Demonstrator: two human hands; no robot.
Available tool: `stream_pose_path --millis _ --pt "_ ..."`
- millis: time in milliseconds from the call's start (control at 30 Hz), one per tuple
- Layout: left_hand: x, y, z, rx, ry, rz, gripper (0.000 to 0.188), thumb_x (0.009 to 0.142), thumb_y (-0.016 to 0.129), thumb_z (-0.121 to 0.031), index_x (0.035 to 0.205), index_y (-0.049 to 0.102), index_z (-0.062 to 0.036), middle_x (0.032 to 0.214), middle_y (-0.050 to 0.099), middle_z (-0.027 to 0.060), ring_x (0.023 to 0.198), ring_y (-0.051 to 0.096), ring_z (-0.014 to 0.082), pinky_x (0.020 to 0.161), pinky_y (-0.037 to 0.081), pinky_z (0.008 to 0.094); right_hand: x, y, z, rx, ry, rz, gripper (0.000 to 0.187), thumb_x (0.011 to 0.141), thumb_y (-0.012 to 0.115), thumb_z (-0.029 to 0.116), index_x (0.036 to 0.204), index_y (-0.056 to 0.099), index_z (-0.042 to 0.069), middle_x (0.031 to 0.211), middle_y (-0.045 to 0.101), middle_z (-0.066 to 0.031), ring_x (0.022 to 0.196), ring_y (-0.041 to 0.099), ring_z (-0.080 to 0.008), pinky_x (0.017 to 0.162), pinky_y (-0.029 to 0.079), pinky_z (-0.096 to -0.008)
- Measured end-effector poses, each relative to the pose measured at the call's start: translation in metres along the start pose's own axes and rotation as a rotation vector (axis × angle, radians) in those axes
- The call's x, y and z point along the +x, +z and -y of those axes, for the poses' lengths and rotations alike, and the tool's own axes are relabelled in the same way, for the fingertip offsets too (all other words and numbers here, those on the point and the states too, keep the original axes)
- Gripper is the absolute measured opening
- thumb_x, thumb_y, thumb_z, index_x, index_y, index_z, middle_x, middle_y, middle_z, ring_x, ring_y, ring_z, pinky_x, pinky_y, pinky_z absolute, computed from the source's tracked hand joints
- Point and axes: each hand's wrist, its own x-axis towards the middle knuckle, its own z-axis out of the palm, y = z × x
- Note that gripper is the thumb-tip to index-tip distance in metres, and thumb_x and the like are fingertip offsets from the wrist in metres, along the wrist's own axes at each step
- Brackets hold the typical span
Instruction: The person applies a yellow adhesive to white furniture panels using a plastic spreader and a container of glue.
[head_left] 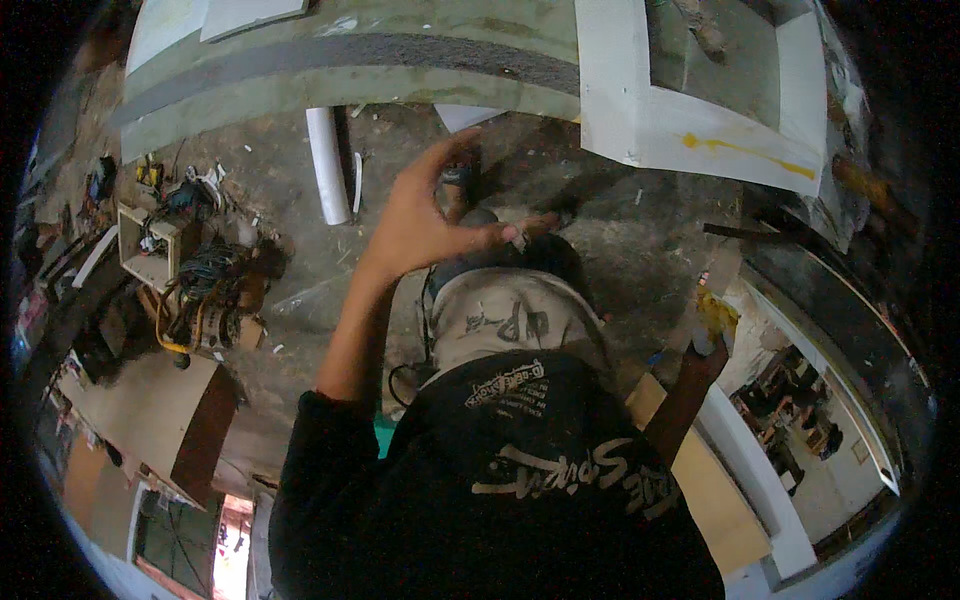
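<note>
Left hand (425, 225) spread wide, empty | right hand (705, 355) gripping yellow-smeared bottle (712, 322) | white frame (640, 125) above

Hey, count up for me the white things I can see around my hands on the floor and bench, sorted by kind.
White tube lying on the floor beyond the open left hand: 1
White frame panel with a yellow smear, up right: 1
White board beside the right hand, which grips a yellow-stained tool: 1
Total: 3

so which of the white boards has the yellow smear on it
The white framed board at upper right; yellow runs along its lower edge. The white sheet at top left is unstained.
</note>
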Motion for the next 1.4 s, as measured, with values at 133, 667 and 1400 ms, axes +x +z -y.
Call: stream_pose_path --millis 133,667,1400 --pt "0.034 0.017 0.043 -0.027 -0.17 -0.044 0.091 0.062 0.088 -0.04 0.133 0.05 0.003 0.121 0.062 0.0176 0.112 0.059 0.0284 0.099 0.044 0.0387 -0.001 0.0 -0.001 0.012 -0.008 -0.007 0.047 0.089 0.067 0.017 0.128 0.051 -0.005 0.118 0.061 -0.013 0.106 0.061 -0.0254 0.089 0.053 -0.0355" --pt "0.109 0.096 0.071 -1.335 -0.716 -0.029 0.078 0.078 0.073 -0.05 0.136 0.045 -0.005 0.14 0.042 0.0206 0.121 0.047 0.0408 0.105 0.034 0.0549 -0.002 0.019 -0.005 0.026 -0.001 -0.022 0.046 0.089 0.068 0.017 0.127 0.052 -0.005 0.117 0.062 -0.0117 0.105 0.062 -0.0244 0.09 0.052 -0.0353" --pt "0.052 0.123 0.036 -0.082 0.141 -0.601 0.055 0.095 0.055 -0.033 0.138 0.043 -0.0011 0.138 0.048 0.0152 0.122 0.048 0.0271 0.101 0.038 0.0411 0.104 0.127 0.199 -1.117 -1.193 0.368 0.039 0.084 0.051 -0.005 0.12 0.065 0.003 0.122 0.065 -0.015 0.114 0.061 -0.0282 0.099 0.045 -0.0361"
